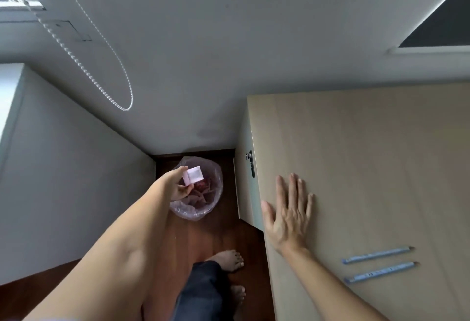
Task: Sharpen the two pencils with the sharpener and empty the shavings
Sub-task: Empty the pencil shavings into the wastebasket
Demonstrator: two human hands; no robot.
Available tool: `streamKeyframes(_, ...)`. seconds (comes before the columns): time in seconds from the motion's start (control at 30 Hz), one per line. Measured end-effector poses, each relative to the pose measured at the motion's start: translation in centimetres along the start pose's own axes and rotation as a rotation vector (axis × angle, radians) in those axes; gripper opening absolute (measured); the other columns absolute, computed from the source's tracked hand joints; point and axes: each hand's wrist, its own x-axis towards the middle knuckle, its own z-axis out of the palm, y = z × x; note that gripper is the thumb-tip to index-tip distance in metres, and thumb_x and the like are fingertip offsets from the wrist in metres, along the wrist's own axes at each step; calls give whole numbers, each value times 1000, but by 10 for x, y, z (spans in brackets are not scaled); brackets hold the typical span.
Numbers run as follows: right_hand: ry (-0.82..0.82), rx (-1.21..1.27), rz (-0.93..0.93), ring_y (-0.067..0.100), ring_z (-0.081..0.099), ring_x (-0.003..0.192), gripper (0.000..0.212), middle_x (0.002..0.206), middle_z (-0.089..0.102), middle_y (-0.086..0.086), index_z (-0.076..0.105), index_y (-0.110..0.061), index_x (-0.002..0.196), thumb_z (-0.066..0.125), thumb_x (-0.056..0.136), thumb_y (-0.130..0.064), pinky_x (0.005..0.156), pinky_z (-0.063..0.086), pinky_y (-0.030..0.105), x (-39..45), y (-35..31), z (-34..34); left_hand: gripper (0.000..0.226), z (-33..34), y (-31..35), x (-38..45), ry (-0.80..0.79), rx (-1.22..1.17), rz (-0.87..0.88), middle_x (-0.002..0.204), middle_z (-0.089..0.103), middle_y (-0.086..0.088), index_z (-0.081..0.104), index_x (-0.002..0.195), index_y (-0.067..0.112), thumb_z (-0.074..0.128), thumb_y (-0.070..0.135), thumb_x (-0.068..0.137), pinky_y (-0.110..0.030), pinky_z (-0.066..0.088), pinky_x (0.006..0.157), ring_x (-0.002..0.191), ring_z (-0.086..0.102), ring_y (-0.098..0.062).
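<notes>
- Head view: I see my left hand point(178, 186) stretched out over the bin point(197, 188), its fingers point(187, 188) curled round the pink sharpener point(193, 175), which hangs above the bin's opening.
- The bin has a clear plastic liner and stands on the dark wooden floor point(216, 234), with reddish scraps inside.
- My right hand point(288, 212) lies flat on the tabletop point(368, 155), fingers straight and spread, holding nothing.
- Two blue pencils point(379, 254) lie side by side on the tabletop, near my right wrist, apart from the hand.
</notes>
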Motion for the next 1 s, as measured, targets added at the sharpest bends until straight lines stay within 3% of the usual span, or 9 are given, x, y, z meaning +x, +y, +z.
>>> streamKeyframes(0.2, -1, 12, -5, 27, 18, 146, 69, 158, 21, 9, 14, -27, 148, 31, 88, -55, 116, 19, 55, 0, -1, -1, 27, 7, 18, 2, 53, 36, -12, 75, 53, -15, 51, 86, 10, 59, 36, 89, -23, 52, 36, 55, 51, -20)
streamKeyframes(0.33, -2, 22, -5, 26, 14, 147, 69, 158, 18, 8, 12, -27, 149, 29, 89, -56, 117, 16, 55, 0, -1, -2, 26, 6, 21, 10, 207, 118, 150, 91, 55, -14, 56, 96, 8, 62, 30, 85, -22, 50, 42, 62, 54, -24)
streamKeyframes(0.43, -8, 18, -6, 25, 11, 147, 69, 159, 16, 7, 10, -27, 149, 28, 89, -57, 117, 14, 54, 0, 0, -1, 24, 7, 18, 8, 108, 47, 95, 81, 55, -14, 51, 92, 11, 59, 34, 89, -19, 49, 40, 57, 51, -21)
streamKeyframes(0.57, -13, 20, -8, 24, 8, 148, 69, 160, 14, 7, 9, -28, 149, 27, 89, -57, 118, 13, 53, 0, 0, 0, 29, 4, 15, 9, 98, 17, 69, 85, 55, -12, 49, 100, 13, 59, 38, 90, -20, 47, 39, 57, 51, -21)
streamKeyframes(0.7, -20, 7, -9, 24, 7, 148, 70, 160, 12, 7, 7, -28, 149, 28, 89, -57, 118, 10, 52, -1, 1, 1, 27, 0, 11, 8, 215, 53, 154, 96, 53, -14, 54, 105, 12, 59, 33, 89, -21, 49, 40, 67, 56, -25)
streamKeyframes(0.83, -53, 17, -17, 28, 9, 147, 69, 160, 13, 9, 7, -28, 149, 26, 89, -56, 117, 12, 55, 1, -1, -4, 22, -9, 8, -2, 145, -20, 104, 79, 54, -12, 48, 86, 11, 53, 31, 92, -22, 51, 36, 56, 49, -20)
streamKeyframes(0.9, -103, 38, -23, 29, 8, 147, 69, 160, 10, 10, 5, -27, 149, 25, 90, -55, 117, 9, 55, 1, -2, -10, 19, -14, 9, -13, 157, -23, 112, 86, 55, -13, 49, 91, 11, 55, 28, 91, -20, 51, 41, 61, 53, -22)
streamKeyframes(1.0, -273, 68, -56, 26, -12, 147, 76, 159, -12, 6, -14, -31, 145, 30, 90, -57, 117, -5, 51, 7, 6, -23, 28, -20, 13, -26, 251, 59, 249, 105, 52, -15, 52, 107, 9, 61, 24, 85, -30, 52, 56, 87, 62, -29)
